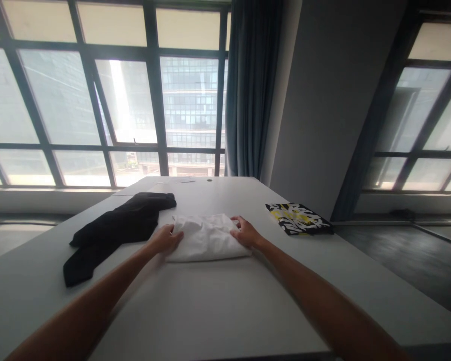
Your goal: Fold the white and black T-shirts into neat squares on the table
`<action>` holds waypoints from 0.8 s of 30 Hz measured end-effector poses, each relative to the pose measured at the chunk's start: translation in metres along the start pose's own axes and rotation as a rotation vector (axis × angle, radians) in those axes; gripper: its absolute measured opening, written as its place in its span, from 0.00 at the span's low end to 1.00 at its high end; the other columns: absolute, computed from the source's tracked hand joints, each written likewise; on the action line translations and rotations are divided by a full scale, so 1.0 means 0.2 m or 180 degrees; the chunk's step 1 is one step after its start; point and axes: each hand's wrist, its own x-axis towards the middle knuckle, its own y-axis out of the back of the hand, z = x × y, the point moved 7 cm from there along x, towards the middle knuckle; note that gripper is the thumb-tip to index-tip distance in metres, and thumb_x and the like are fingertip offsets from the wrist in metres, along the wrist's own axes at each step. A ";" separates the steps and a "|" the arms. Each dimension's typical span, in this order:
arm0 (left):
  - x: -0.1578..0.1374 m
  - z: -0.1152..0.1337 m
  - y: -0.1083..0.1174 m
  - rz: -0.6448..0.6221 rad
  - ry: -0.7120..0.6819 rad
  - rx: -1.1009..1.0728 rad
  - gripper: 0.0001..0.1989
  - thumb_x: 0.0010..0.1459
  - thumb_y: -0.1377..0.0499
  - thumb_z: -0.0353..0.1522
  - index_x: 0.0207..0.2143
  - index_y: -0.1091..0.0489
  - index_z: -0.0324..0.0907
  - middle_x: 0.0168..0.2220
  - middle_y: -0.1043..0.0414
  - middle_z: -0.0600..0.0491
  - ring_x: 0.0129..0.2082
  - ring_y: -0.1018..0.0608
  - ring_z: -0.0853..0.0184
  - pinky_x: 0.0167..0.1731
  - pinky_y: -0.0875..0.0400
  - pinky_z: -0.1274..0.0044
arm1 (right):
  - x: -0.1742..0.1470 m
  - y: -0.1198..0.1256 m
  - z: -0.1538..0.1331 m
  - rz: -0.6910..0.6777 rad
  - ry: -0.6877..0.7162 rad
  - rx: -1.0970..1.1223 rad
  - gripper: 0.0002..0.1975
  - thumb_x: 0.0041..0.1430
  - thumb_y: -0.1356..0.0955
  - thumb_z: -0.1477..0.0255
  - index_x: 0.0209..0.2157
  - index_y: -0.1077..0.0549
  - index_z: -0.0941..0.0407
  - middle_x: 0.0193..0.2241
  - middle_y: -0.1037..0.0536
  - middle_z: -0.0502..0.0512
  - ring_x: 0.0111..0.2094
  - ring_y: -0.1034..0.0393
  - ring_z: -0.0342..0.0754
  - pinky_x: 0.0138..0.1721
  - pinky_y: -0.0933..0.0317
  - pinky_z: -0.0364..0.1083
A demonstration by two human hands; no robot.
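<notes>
- Left of centre, a long, rumpled black cloth garment (pixel 128 220) sprawls right beside the left hand (pixel 167 238)!
- Right of centre, a flat black, white and yellow patterned folded cloth (pixel 299 218) lies clear of the right hand (pixel 245 233).
- Mid-frame, there's the wrinkled, roughly rectangular white folded cloth (pixel 206 240), on a smooth white table (pixel 210 311).
- Thumbs and fingers pinch its side edges.

White, softly wrinkled, roughly rectangular piece of folded fabric (pixel 206 239); it lies flat on the pale, smooth-topped desk (pixel 214 311); its near edge runs nearly straight.
</notes>
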 end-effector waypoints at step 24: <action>-0.15 -0.03 0.02 -0.0615 0.1046 -0.0010 0.31 0.47 0.34 0.47 0.48 0.29 0.36 0.28 0.25 0.47 0.23 0.23 0.61 0.18 0.32 0.77 | -0.09 0.04 0.05 -0.0971 -0.0614 -0.0035 0.17 0.51 0.26 0.68 0.43 0.25 0.59 0.33 0.24 0.56 0.26 0.32 0.42 0.24 0.37 0.39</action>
